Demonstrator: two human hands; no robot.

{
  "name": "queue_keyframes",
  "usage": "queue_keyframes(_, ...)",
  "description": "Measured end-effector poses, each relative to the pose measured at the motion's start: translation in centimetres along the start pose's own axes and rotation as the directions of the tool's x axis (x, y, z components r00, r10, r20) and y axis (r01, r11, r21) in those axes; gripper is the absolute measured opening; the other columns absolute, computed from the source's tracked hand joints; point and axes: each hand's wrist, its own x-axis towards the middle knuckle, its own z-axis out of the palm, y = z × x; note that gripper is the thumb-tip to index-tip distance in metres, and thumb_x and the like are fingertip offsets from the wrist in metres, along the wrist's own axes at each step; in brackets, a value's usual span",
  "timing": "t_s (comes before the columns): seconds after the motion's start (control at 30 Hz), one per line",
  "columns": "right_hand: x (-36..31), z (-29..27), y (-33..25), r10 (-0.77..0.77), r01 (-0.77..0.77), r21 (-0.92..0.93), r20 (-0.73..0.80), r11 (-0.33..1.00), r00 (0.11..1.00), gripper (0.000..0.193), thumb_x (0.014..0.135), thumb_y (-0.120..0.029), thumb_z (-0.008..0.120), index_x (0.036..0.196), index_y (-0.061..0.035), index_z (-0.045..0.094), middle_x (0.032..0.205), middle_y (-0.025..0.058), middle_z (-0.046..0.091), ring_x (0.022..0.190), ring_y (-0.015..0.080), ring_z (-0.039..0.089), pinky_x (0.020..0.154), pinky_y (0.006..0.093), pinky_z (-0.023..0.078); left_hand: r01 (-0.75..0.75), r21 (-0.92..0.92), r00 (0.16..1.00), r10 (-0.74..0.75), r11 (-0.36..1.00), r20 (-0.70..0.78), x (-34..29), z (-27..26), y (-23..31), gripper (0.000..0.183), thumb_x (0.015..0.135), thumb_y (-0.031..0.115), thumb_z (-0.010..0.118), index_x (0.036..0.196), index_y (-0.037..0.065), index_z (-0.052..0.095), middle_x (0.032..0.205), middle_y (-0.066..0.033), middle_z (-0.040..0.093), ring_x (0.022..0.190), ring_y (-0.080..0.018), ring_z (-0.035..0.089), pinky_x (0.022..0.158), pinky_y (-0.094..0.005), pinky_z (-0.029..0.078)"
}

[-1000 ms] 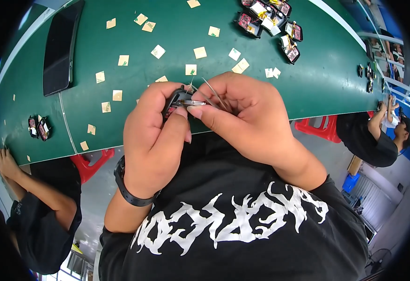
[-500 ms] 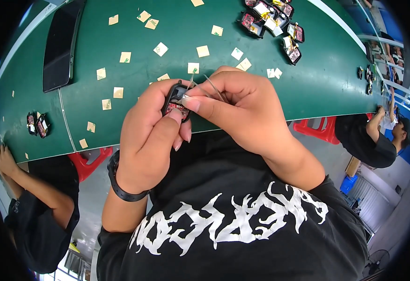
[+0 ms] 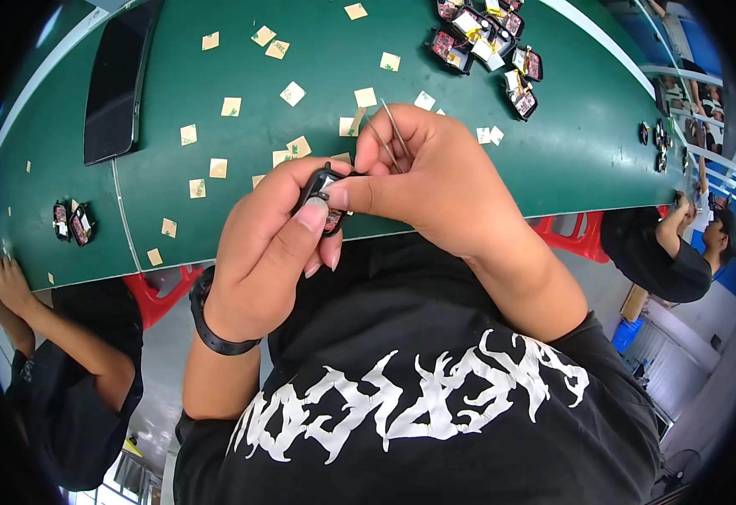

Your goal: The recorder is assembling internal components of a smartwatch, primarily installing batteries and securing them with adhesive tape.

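Note:
My left hand (image 3: 254, 244) is closed round a small black device housing (image 3: 333, 222), with its thumb lying across the face. Inside the housing show a red circuit board and a whitish piece, partly hidden by my thumbs. My right hand (image 3: 444, 185) keeps a pair of metal tweezers (image 3: 397, 135) in its fingers, the tips pointing up and away from the housing. The right thumb presses onto the housing's upper part, beside the left thumb. A thin tan strip (image 3: 357, 122) shows near the tweezer tips; whether it touches them I cannot tell.
Cream adhesive squares (image 3: 218, 167) lie scattered over the green table (image 3: 242, 50). At the far right sits a cluster of opened black housings (image 3: 486, 42); two more housings (image 3: 74, 222) are at left. A dark tablet (image 3: 117, 84) lies far left. People work on both sides.
My right thumb has pressed down on the housing beside the left thumb, which has moved up. The tweezer tips have shifted up and right, away from the housing.

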Motion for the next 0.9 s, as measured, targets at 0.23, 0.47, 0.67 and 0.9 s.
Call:
queue_keyframes(0.23,-1.9,-1.9,-0.1,-0.039,0.039,-0.005,0.031,0.999,0.999,0.017,0.086,-0.006,0.076,0.084,-0.0025,0.059,0.076,-0.0043,0.059,0.067,0.0013,0.053,0.06,0.0175,0.043,-0.001,0.01,0.989,0.002,1.0,-0.148,-0.1,1.4,0.0,0.026,0.105,0.019,0.046,0.112,-0.003,0.06,0.077,-0.0051,0.062,0.057,-0.0046,0.049,0.052,-0.0188,0.039)
queue_keyframes(0.47,-5.3,-9.0,-0.7,-0.345,0.09,-0.449,-0.527,0.889,0.777,0.017,0.089,-0.01,0.074,0.099,0.0002,0.066,0.085,0.0,0.063,0.073,0.003,0.054,0.06,0.0195,0.042,-0.029,0.027,0.979,0.034,0.999,-0.202,-0.3,1.3,0.2,0.029,0.106,0.023,0.045,0.108,-0.002,0.059,0.082,-0.0148,0.069,0.05,-0.0048,0.044,0.046,-0.0178,0.032)
queue_keyframes(0.67,-4.2,-11.9,0.6,-0.614,-0.069,-0.839,-0.449,0.54,0.649,0.038,0.078,-0.018,0.084,0.106,0.0005,0.066,0.094,0.01,0.062,0.076,0.0157,0.059,0.061,0.0278,0.046,-0.01,0.151,0.94,0.061,0.988,-0.335,-1.3,0.2,1.3,0.032,0.103,0.013,0.049,0.128,-0.005,0.057,0.103,-0.0132,0.069,0.062,-0.0039,0.052,0.051,-0.0169,0.039)
queue_keyframes(0.9,-2.6,-10.8,0.7,-0.597,-0.065,-0.855,-0.412,0.515,0.689,0.038,0.077,-0.018,0.084,0.107,-0.0009,0.067,0.096,0.0086,0.061,0.075,0.0168,0.056,0.065,0.0287,0.046,-0.013,0.066,0.929,0.036,0.998,-0.369,-3.4,-0.9,3.7,0.054,0.096,0.002,0.051,0.147,-0.007,0.036,0.109,-0.0187,0.066,0.067,-0.0067,0.053,0.055,-0.0185,0.043)
